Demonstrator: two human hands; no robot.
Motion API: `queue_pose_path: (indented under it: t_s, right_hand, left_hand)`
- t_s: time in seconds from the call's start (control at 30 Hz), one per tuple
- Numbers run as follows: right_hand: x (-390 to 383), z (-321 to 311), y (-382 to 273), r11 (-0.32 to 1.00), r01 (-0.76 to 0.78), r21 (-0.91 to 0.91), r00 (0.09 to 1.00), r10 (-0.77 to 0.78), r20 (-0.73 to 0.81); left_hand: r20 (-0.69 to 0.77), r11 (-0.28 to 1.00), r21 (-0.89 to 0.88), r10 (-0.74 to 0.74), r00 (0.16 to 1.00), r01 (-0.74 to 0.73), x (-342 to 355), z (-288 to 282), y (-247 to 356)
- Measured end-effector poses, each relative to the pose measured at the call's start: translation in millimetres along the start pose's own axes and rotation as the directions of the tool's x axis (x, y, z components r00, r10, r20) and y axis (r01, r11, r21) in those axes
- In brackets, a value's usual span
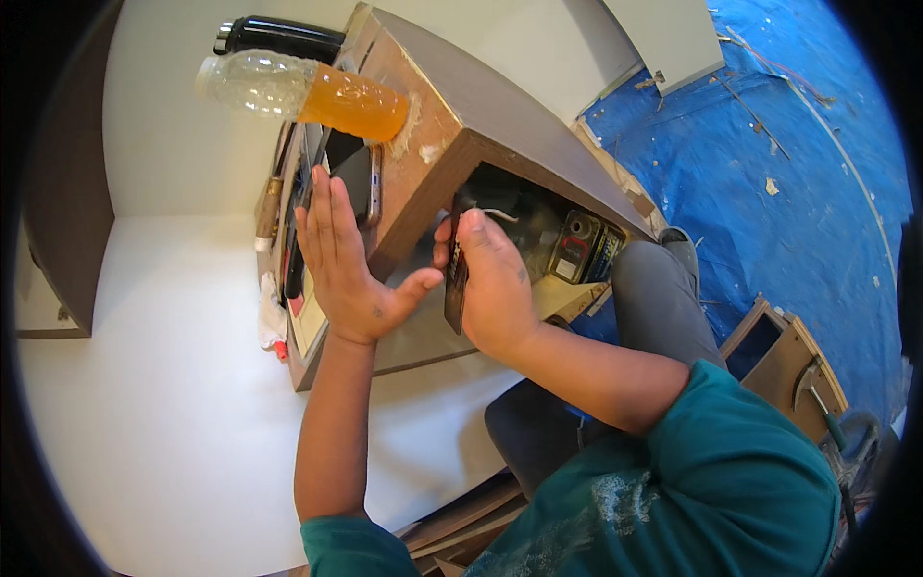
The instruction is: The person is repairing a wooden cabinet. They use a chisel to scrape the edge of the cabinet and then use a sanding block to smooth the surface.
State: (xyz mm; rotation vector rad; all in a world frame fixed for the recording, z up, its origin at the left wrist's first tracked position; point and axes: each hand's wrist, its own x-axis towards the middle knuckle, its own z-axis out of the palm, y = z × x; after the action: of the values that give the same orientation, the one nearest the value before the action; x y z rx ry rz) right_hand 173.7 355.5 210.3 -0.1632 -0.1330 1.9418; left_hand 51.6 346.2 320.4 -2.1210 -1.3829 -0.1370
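Observation:
My left hand [344,274] is held up flat beside the brown wooden cabinet [389,236], fingers stretched out and thumb apart, with nothing in it. My right hand [498,288] grips a thin dark flat piece [456,306] with light and red print, in front of the cabinet's opening. The exact kind of this piece cannot be made out. My left thumb points at it from close by. A dark-screened phone [359,181] lies on the cabinet top, just beyond my left fingers.
A bottle of orange liquid [356,101] and a black flask [288,38] stand on the cabinet. Inside its opening sits a boxy grey-and-red device [575,248]. Blue sheeting [769,173] covers the floor at right, near a wooden frame [793,361] and a green-handled tool [829,421].

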Motion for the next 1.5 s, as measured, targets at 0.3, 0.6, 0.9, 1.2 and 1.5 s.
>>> queue_pose_path:
  t_s: [0.3, 0.6, 0.9, 1.2, 1.5]
  right_hand:
    - [-64, -118, 5, 0.686, -0.425, -0.59, 0.77, 0.617, 0.164]
    - [-67, -229, 28, -0.323, -0.233, -0.917, 0.307, 0.87, -0.385]
    - [-65, -310, 42, -0.071, 0.085, -0.994, 0.6, 0.8, -0.006]
    - [-64, -301, 27, 0.147, 0.097, -0.984, 0.602, 0.779, 0.176]
    - [-65, -332, 45, 0.066, 0.272, -0.96, 0.573, 0.79, 0.217]
  left_hand:
    - [-0.275, 0.996, -0.027, -0.088, 0.957, 0.084, -18, 4, 46]
    - [0.229, -0.072, -0.957, -0.782, 0.58, 0.281, -2, 81, 152]
    - [-0.148, 0.44, -0.856, -0.711, 0.688, 0.27, 31, 103, 158]
    - [-0.212, 0.404, -0.894, -0.763, 0.611, 0.194, 11, 105, 158]
    - [0.444, -0.717, -0.679, -0.573, 0.689, -0.158, 45, 115, 115]
